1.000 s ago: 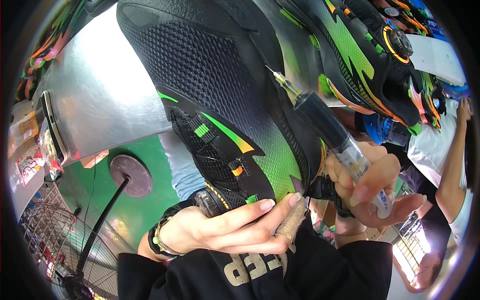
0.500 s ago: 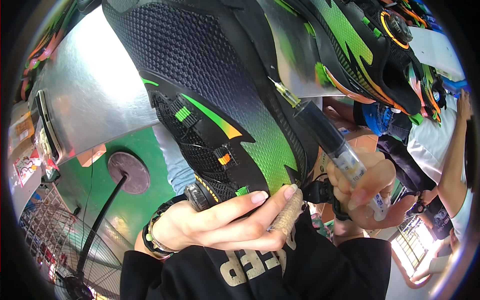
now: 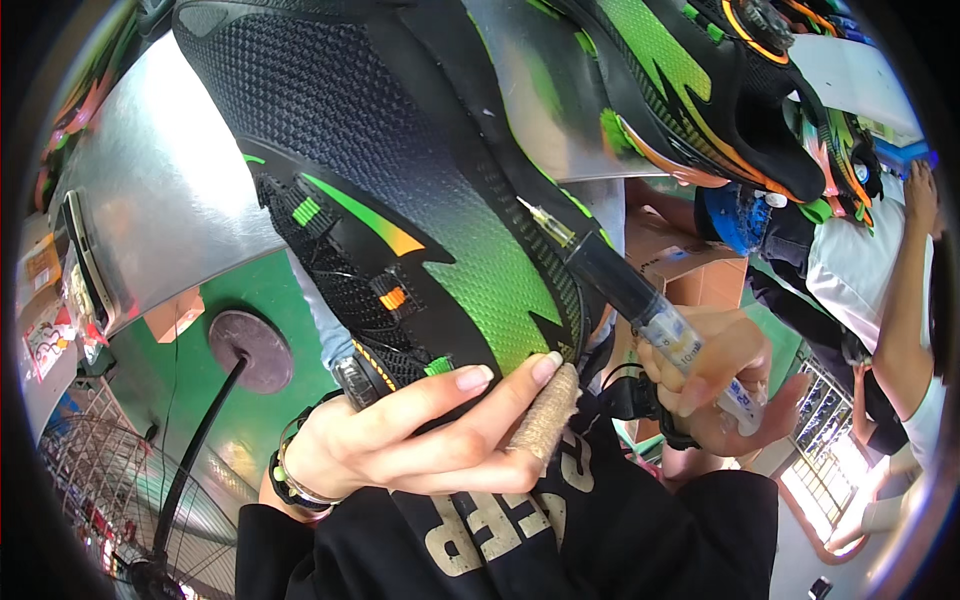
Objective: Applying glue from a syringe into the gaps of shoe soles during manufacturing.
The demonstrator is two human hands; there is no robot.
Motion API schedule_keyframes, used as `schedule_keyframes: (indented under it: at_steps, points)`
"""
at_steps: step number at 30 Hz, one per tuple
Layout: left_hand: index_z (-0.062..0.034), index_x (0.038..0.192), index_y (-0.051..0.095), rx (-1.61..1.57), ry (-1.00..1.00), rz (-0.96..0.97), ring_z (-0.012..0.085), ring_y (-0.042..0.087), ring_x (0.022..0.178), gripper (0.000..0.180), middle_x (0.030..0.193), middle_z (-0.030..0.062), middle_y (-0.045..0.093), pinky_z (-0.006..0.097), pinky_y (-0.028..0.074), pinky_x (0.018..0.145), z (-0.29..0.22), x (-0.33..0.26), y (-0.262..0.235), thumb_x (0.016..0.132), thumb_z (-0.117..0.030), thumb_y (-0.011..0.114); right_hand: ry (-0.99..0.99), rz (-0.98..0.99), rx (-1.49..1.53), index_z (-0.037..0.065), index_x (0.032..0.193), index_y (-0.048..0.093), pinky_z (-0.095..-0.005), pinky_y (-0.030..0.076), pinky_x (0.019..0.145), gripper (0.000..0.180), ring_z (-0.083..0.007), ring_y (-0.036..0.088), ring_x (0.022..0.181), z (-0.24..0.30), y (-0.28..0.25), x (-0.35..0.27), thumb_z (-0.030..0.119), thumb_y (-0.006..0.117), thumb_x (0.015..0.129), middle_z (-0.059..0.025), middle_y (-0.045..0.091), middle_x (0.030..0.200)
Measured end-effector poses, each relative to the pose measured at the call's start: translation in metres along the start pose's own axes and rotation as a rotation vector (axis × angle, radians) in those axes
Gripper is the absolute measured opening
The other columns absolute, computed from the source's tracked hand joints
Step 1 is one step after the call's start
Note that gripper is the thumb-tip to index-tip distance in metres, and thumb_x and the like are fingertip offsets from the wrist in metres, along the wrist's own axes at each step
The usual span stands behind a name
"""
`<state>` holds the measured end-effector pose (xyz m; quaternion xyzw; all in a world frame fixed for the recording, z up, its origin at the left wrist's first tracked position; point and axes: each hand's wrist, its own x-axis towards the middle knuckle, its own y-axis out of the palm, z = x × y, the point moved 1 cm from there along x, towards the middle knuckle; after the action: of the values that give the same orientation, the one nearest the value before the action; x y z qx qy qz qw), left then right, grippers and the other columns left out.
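A black and green sneaker with orange accents fills the middle, its side turned up and its toe pointing away from me. My left hand grips it near the heel, thumb hidden, and one finger is wrapped in tan tape or cloth. In my right hand is a syringe, its barrel filled with dark liquid. The thin needle tip hangs over or against the shoe's side, close to the sole edge; whether it touches, I cannot tell.
A second matching sneaker stands on the shiny metal table at the far right. A phone-like device lies at the table's left edge. Below left are a fan and a round base. Another person's arm shows at right.
The sneaker and my left hand have shifted left. The syringe in my right hand has moved slightly left and down, its needle now lying over the shoe's side.
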<state>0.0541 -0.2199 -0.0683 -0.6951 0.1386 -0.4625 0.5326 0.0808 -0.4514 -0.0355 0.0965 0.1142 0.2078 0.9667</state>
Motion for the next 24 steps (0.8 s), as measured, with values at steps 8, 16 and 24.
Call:
schedule_keyframes:
  at_steps: [8,16,24]
  points:
    - [-0.0290,0.093,0.059,-0.052,-0.089,-0.015,-0.0049,0.053,0.096,0.010,0.105,-0.0184,0.063,0.023,0.040,0.095,-0.002,0.006,-0.002,0.087,-0.023,0.053,-0.157,-0.116,-0.017,0.001,0.079,0.060,-0.0311,0.036,0.047,0.075,-0.0193,0.047,0.049,-0.007,-0.001,-0.014,0.061,0.018,0.093,-0.0105,0.060,0.065]
    - [-0.0276,0.090,0.059,-0.101,-0.161,-0.003,-0.0040,0.053,0.095,0.011,0.105,-0.0179,0.063,0.022,0.042,0.093,-0.009,0.001,-0.004,0.084,-0.019,0.058,-0.074,-0.052,-0.187,0.005,0.083,0.058,-0.0328,0.031,0.048,0.065,-0.0214,0.042,0.051,0.002,0.000,-0.031,0.057,0.020,0.095,-0.0122,0.049,0.058]
    - [-0.0285,0.088,0.060,-0.126,-0.096,0.073,-0.0007,0.054,0.103,0.008,0.111,-0.0125,0.062,0.025,0.041,0.094,0.006,0.007,-0.012,0.085,-0.023,0.056,-0.607,-0.219,0.143,0.007,0.081,0.063,-0.0300,0.032,0.044,0.052,-0.0182,0.047,0.047,0.011,-0.004,-0.042,0.056,0.048,0.089,-0.0076,0.060,0.062]
